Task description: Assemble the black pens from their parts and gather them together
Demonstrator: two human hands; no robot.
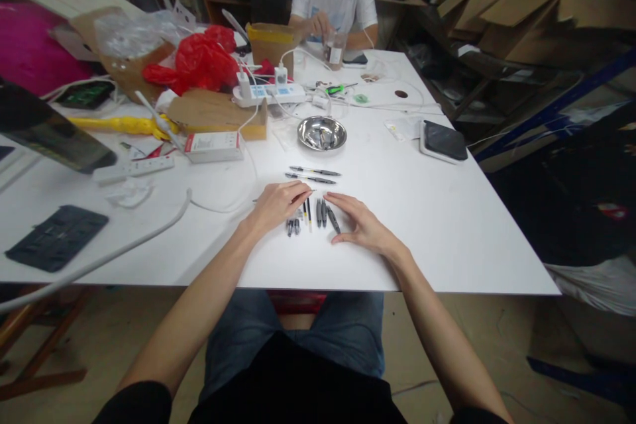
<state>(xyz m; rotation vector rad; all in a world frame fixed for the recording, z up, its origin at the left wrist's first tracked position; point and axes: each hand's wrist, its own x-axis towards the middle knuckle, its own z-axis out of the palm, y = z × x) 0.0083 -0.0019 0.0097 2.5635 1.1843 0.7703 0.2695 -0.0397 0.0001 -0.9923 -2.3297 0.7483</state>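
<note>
Both hands are laid flat on the white table (427, 212), fingers loosely spread, nothing pinched. Left hand (275, 204) is rested just left of a small cluster of pen parts (313, 215), fingertips touching its upper edge; right hand (362, 225) is placed just right of the cluster, fingers against the outermost dark piece. Two assembled pens (313, 174) are lined up just beyond the cluster, and a steel bowl (322, 133) is set farther beyond those. Risk as judged: loose parts are round and lie near the table's front edge, so a sideways sweep of either palm could roll them off or mix the sorted pieces.
</note>
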